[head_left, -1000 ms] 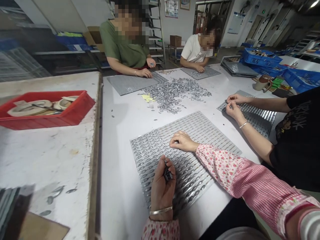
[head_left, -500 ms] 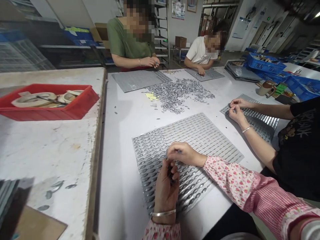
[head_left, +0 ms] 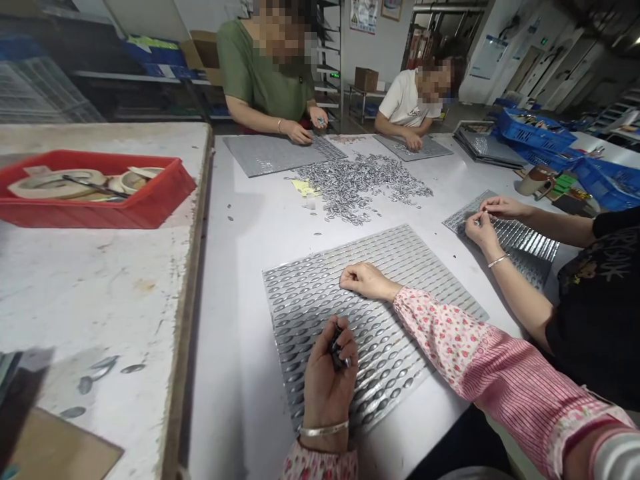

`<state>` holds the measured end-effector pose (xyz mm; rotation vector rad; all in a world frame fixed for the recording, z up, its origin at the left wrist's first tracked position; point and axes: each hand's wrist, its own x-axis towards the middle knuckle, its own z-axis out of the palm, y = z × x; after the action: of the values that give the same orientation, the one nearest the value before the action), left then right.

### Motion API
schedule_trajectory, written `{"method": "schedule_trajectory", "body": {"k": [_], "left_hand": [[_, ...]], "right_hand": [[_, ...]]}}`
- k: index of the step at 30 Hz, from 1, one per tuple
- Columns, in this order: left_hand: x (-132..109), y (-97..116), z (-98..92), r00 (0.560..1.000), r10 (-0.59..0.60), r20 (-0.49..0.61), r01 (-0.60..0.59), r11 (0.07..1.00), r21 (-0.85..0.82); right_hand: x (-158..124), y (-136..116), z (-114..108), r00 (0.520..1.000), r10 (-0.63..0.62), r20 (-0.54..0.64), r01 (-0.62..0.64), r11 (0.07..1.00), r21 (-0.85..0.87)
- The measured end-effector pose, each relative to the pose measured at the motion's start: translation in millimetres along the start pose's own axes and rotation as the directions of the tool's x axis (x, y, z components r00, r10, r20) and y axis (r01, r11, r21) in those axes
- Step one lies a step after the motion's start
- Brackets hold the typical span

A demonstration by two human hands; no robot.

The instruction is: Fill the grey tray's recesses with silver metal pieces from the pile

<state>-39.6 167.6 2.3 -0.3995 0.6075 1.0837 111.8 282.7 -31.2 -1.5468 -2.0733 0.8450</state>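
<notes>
In the head view my left hand (head_left: 325,380), palm up with fingers curled, cups several small dark grey oval pieces (head_left: 338,350). It is above the near part of a silvery rectangular sheet (head_left: 425,273) with rows of pointed oval shapes. My right hand (head_left: 370,280) is lowered to the middle of that sheet. Its thumb and fingers are pinched together at a row; whatever is between the fingertips is hidden. A big loose pile of the same kind of oval pieces (head_left: 360,187) lies on the white table beyond the sheet.
A red tray (head_left: 95,213) with tape rolls sits on the left table. Across from me two people work over grey sheets (head_left: 280,157). At my right, a co-worker's hands (head_left: 485,223) are above another sheet. A mug (head_left: 535,180) and blue crates (head_left: 535,133) stand farther back.
My right hand has left my left hand and moved forward onto the sheet. My left hand has opened slightly, showing the pieces. Across the table, the green-shirted person's hands have parted.
</notes>
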Motion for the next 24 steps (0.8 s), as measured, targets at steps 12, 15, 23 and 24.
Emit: {"method": "schedule_trajectory", "body": {"k": [12,15,23,24], "left_hand": [[4,-4,-3.0,0.987,0.150,0.055,-0.157,0.977,0.145],[4,-6,-2.4,0.990,0.130,0.061,-0.137,0.982,0.131],[-1,-1,2.4,0.994,0.111,0.008,-0.111,0.988,0.103],[-2,0,2.5,0.995,0.100,-0.016,-0.098,0.993,0.071]], "right_hand": [[-25,-16,-4,0.992,-0.062,0.113,0.005,0.895,0.446],[-40,-27,-7,0.939,-0.183,0.292,-0.036,0.791,0.610],[-42,-30,-1,0.970,-0.139,0.202,-0.092,0.559,0.824],[-37,-25,-4,0.987,-0.095,0.131,-0.059,0.543,0.837]]}}
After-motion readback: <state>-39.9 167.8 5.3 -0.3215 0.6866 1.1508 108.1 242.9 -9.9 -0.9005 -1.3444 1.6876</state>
